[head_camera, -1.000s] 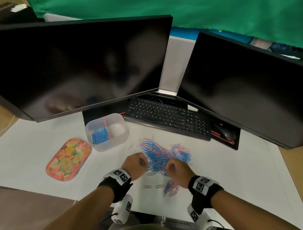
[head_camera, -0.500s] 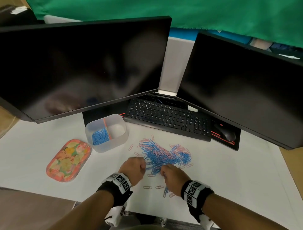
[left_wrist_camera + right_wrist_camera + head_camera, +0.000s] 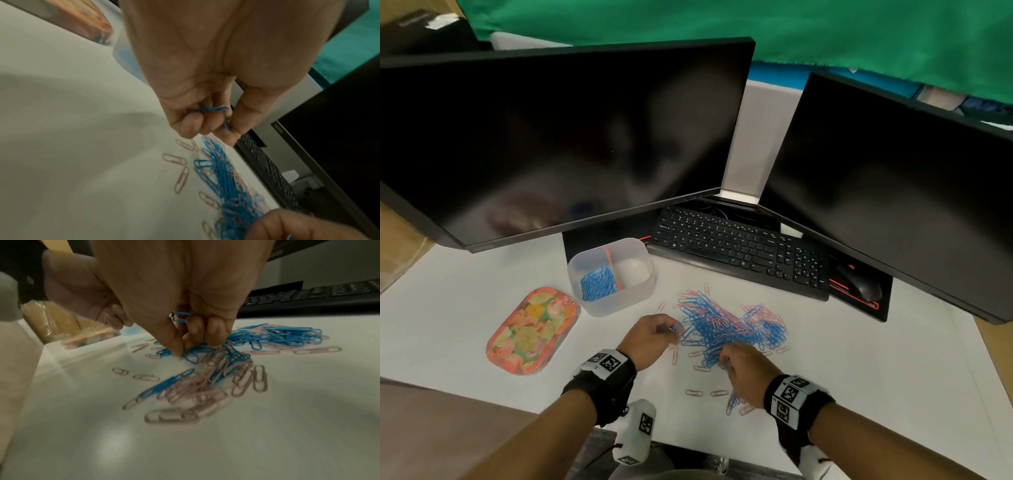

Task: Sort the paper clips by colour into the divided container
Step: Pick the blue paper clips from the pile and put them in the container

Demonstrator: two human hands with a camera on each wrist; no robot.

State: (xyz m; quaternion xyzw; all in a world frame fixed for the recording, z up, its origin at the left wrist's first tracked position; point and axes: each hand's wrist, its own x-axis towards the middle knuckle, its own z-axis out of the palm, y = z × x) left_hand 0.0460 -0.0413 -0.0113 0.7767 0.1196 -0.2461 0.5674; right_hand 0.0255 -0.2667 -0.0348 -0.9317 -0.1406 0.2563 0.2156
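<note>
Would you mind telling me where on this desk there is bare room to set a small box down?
Bare white desk lies to the right of the clip pile, in front of the mouse. A second patch lies left of the floral lid, below the left monitor. It is crowded between the container, the keyboard and both hands.

The divided container (image 3: 611, 276) is set left of the clip pile (image 3: 729, 325), with the tray (image 3: 533, 330) further left. The keyboard (image 3: 739, 253) is placed behind the pile.
</note>
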